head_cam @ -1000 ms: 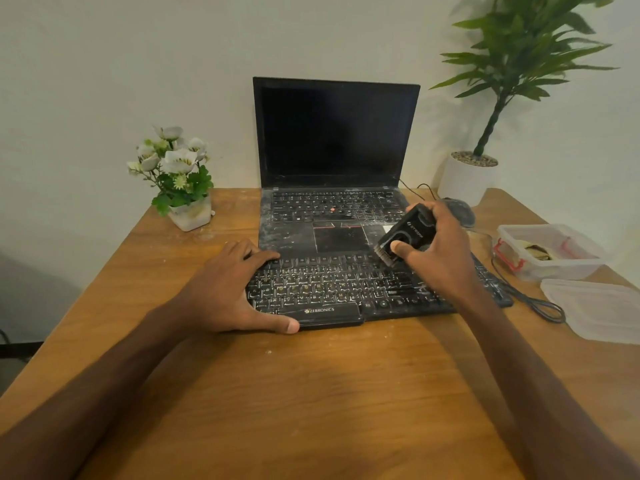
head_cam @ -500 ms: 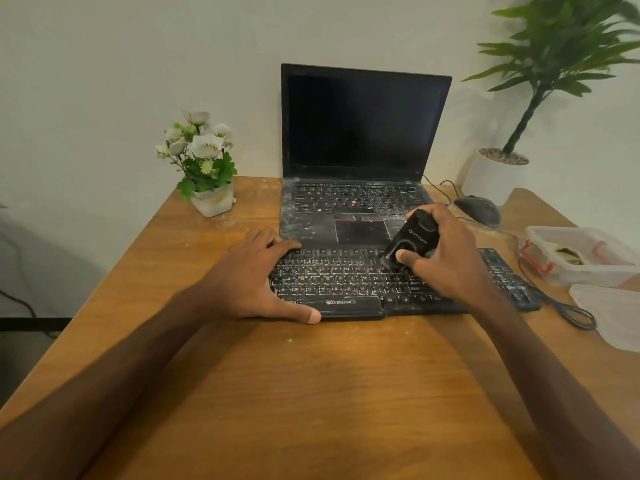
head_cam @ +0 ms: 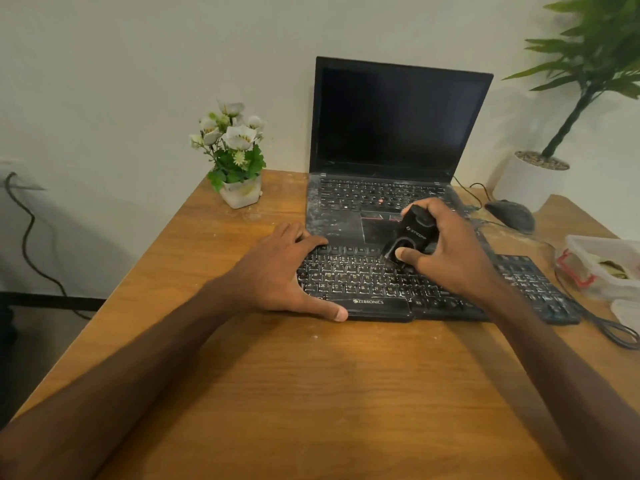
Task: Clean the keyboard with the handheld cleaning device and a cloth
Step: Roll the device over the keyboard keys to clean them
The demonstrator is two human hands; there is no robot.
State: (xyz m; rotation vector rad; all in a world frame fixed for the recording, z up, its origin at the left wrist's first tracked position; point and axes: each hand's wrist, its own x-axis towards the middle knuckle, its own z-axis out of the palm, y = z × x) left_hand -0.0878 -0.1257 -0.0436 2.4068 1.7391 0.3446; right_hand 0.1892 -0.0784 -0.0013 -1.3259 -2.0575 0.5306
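Left hand (head_cam: 277,268) lies flat, fingers spread on the left end of the keyboard (head_cam: 363,284), thumb along its front edge — pinning, not gripping. Keyboard sits on the table (head_cam: 346,393) in front of the laptop (head_cam: 398,126). It's prob. light, stiff plastic, apt to slide, so bracing that end suits. Right hand (head_cam: 453,258) is wrapped round the cleaning device (head_cam: 414,235), low end at the mid keys — looks small, light, rigid; hold by the body. Tip partly hidden by thumb, contact unclear. No cloth visible.
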